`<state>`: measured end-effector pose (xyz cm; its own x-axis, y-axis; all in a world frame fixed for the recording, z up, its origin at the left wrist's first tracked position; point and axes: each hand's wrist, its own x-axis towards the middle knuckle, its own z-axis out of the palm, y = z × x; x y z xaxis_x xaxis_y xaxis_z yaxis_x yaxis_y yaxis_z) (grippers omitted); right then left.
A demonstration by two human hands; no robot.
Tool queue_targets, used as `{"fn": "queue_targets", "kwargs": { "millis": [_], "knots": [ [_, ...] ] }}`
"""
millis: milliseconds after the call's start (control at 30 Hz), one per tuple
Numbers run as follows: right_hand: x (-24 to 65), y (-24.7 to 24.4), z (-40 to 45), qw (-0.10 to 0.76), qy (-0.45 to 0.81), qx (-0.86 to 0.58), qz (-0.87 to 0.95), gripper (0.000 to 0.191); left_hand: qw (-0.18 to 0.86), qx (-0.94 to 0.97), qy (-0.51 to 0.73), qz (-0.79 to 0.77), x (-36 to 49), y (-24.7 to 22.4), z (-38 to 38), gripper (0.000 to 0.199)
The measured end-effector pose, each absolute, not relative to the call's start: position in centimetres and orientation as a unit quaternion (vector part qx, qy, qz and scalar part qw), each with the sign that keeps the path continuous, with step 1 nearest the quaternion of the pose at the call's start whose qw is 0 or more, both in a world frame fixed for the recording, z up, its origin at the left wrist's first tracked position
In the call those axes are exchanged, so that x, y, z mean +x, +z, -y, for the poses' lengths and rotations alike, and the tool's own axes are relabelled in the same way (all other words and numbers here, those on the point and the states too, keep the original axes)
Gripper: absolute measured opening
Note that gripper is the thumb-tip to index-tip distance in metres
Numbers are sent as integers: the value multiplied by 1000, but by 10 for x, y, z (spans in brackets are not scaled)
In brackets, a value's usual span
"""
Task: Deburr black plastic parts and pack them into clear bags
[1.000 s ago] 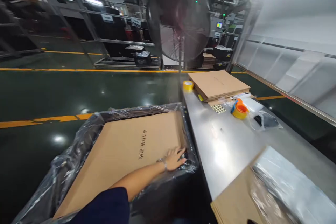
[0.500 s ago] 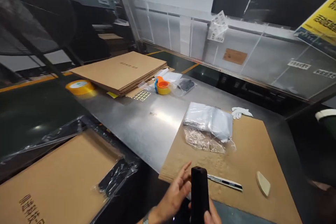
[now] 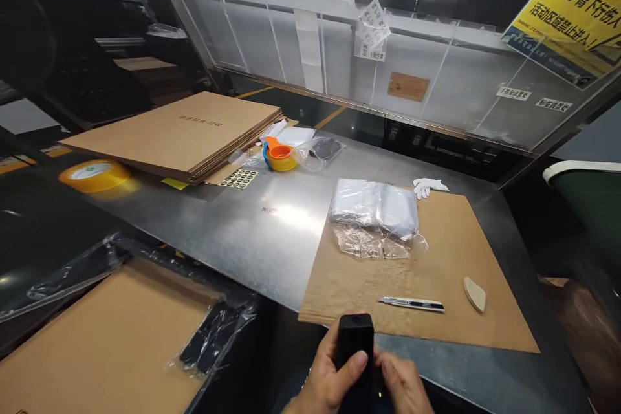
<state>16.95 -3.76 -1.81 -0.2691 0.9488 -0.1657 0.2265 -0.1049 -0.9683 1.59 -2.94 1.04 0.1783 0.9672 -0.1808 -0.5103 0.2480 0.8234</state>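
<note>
A long black box-shaped object stands at the bottom centre, in front of my body; its exact kind does not show. My left hand is closed around its left side, with the thumb laid across the near face. At its right side is my right hand, its curled fingers against the object's edge and partly hidden behind it. Just beyond, on a flat cardboard sheet, lies a utility knife. Further right on that sheet rests a small beige wedge-shaped piece.
A stack of clear plastic bags lies on the cardboard, beside a white glove. On the metal table are flat cartons, a tape roll, a tape dispenser and a sticker sheet. An open carton stands lower left.
My left hand, open beside the black object before, has closed around it. My right hand has shifted to its right edge. The view has turned somewhat to the right.
</note>
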Motion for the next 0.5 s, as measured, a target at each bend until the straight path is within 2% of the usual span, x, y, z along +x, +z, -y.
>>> {"fn": "queue_targets", "kwargs": {
  "millis": [67, 133, 200, 267, 500],
  "knots": [
    [187, -18, 22, 319, 425, -543, 650, 48, 674, 338, 539, -374, 15, 8, 36, 38],
    [205, -19, 2, 291, 245, -571, 727, 36, 664, 363, 536, -374, 13, 5, 41, 40],
    [221, -23, -21, 253, 109, -563, 779, 32, 664, 378, 529, -369, 11, 2, 44, 41],
    [231, -32, -40, 223, 66, -558, 797, 30, 665, 386, 524, -366, 9, -1, 44, 40],
    [238, -64, -57, 140, 36, -547, 825, 13, 674, 423, 496, -348, 3, -8, 41, 38]
  ]
}}
